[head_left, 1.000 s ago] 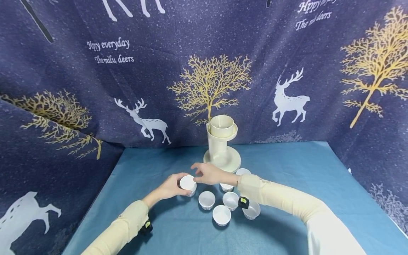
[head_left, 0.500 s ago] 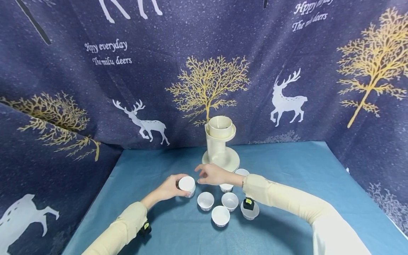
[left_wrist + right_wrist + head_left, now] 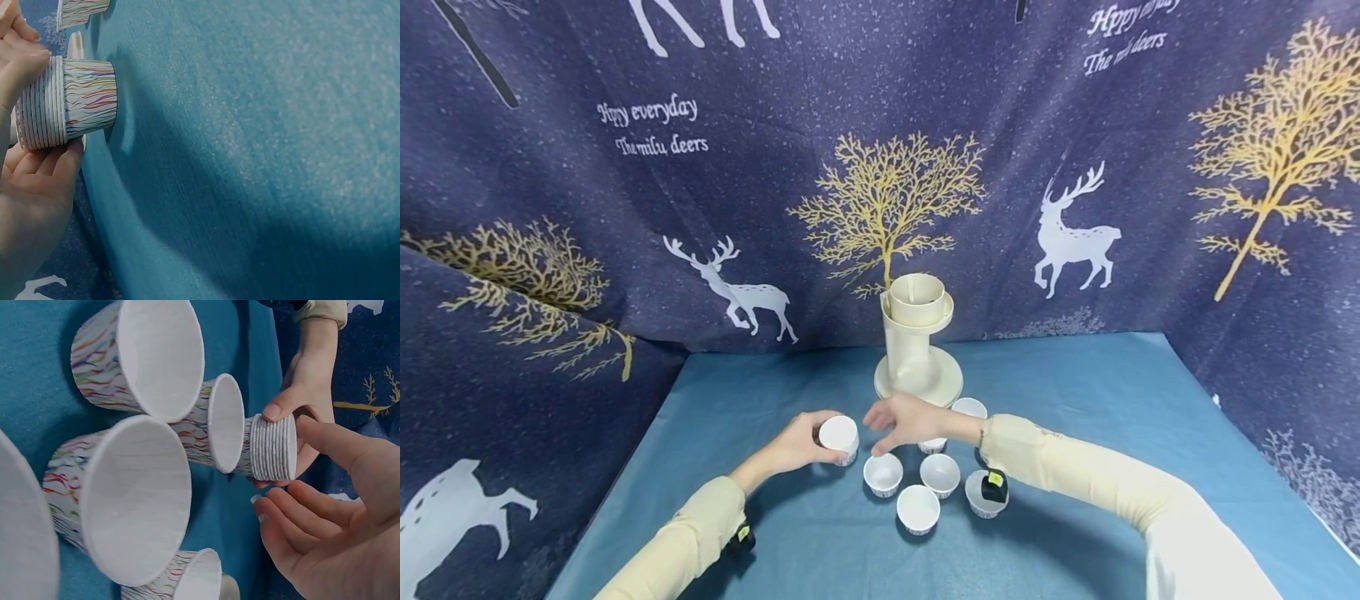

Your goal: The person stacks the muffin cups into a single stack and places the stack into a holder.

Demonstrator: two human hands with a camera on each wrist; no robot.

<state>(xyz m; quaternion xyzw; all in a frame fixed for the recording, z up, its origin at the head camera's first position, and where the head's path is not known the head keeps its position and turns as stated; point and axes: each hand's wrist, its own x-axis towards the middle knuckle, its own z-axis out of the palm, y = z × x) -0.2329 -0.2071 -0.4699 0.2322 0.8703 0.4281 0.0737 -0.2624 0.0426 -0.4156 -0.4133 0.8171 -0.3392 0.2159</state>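
Note:
My left hand (image 3: 797, 442) grips a stack of nested white paper baking cups (image 3: 838, 438) near the table's left middle. Many rolled rims and wavy coloured stripes show on the stack (image 3: 90, 94) in the left wrist view, with thumb and fingers round it. My right hand (image 3: 908, 419) hovers just right of the stack, fingers loosely bent and holding nothing. In the right wrist view, the right hand's index finger (image 3: 331, 437) lies close to the stack's rims; whether it touches them I cannot tell. Single cups (image 3: 883, 475) stand upright below the right hand and forearm.
More single cups, among them a front cup (image 3: 918, 510) and a right-hand cup (image 3: 977, 500), stand spaced on the blue tablecloth (image 3: 1075, 400). A cream round-based stand (image 3: 917, 350) with a cylinder on top rises behind them. A patterned dark blue curtain (image 3: 737, 183) hangs beyond.
My right hand has drawn back to the right from the stack and lowered a little, its fingers spreading. The left hand keeps hold of the stack in nearly the same place.

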